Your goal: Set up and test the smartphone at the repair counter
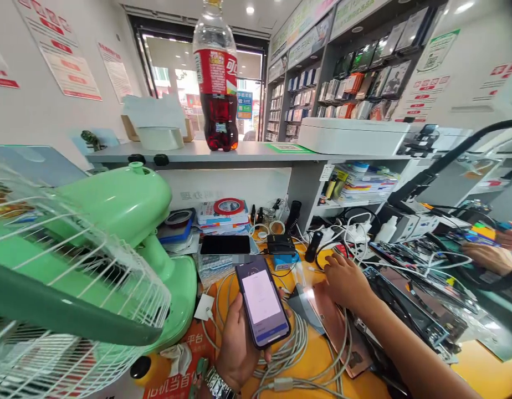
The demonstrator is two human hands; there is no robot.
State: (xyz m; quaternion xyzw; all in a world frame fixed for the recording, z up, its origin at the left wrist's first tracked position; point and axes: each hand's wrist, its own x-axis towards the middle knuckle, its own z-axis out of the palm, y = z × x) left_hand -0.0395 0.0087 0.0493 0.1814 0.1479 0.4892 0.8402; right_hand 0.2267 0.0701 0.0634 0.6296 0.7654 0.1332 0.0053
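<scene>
Black-framed phone (264, 305), one, screen lit, in one left hand (239, 344), fingers clamped on its edges; one right hand (346, 281) over one copper-coloured panel (328, 313), fingers bent, grip unclear. Beyond: one dark-screened phone (225, 244), flat; one shelf-top bottle (216, 72), part-filled with dark liquid.

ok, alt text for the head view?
The left hand holds a phone with a lit screen over a cluttered yellow desk; the right hand is extended near a pinkish panel. A green fan stands at left, and a bottle of dark drink on the ledge behind.
</scene>
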